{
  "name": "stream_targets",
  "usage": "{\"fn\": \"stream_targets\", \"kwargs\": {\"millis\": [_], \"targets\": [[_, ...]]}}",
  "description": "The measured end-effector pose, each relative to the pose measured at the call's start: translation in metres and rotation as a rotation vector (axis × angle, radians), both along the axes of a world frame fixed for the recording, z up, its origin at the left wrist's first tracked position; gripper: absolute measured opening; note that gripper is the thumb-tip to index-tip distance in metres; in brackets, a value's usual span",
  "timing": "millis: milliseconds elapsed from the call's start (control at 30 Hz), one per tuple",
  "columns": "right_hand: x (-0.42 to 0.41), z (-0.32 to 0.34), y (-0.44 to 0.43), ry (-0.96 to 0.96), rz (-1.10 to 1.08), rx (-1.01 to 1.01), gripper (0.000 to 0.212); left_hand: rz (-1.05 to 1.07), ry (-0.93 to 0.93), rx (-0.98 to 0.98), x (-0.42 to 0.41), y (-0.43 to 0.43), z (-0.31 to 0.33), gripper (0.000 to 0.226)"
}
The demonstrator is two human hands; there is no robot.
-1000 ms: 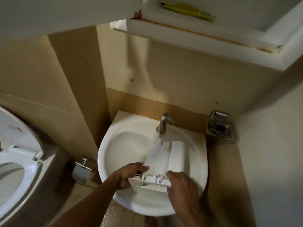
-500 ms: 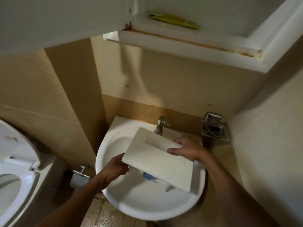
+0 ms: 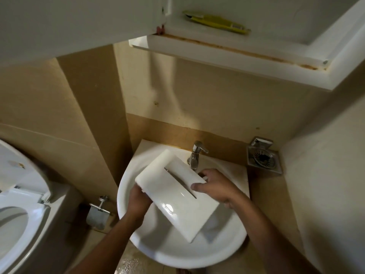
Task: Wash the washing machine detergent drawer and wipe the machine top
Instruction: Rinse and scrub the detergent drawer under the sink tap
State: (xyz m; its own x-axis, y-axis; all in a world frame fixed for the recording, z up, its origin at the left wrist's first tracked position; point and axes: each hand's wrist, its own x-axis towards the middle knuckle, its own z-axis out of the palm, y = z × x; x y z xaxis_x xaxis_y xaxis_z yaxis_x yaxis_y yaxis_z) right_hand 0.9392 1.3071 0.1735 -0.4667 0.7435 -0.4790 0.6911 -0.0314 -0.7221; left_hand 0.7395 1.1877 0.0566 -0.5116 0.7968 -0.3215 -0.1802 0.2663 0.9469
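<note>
The white detergent drawer is held upside down over the white sink, its flat wet underside facing up, with a dark slot across it. My left hand grips its left edge from below. On the right edge, near the chrome tap, my right hand holds it with the thumb on top. The drawer slants from the tap down toward the sink's front. Its compartments are hidden underneath.
A toilet with raised lid stands at the left, a toilet-roll holder on the wall beside it. A chrome soap holder is fixed right of the sink. Overhead, an open white cabinet holds a yellow packet.
The drawer was flipped from compartments-up to bottom-up. My right hand moved from its near end to its far right edge. It has since turned a little and tilted lower toward the sink front.
</note>
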Motion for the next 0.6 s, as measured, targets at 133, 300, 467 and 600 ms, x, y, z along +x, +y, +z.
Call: {"fn": "stream_targets", "kwargs": {"millis": [133,300,467,600], "targets": [[-0.014,-0.001,-0.024,0.100,-0.141,-0.141,0.044,0.060,-0.536,-0.082,0.016,-0.010,0.006,0.026],[-0.043,-0.001,-0.030,0.301,-0.422,-0.376,0.036,0.025,-0.636,0.089,0.044,-0.040,0.009,0.041],[-0.085,0.013,-0.044,0.517,-0.763,-0.439,0.032,-0.277,-0.139,0.037,0.067,-0.055,0.016,0.076],[-0.116,0.021,-0.067,0.603,-0.887,-0.409,0.031,0.094,0.095,0.046,0.071,-0.039,0.038,0.068]]}}
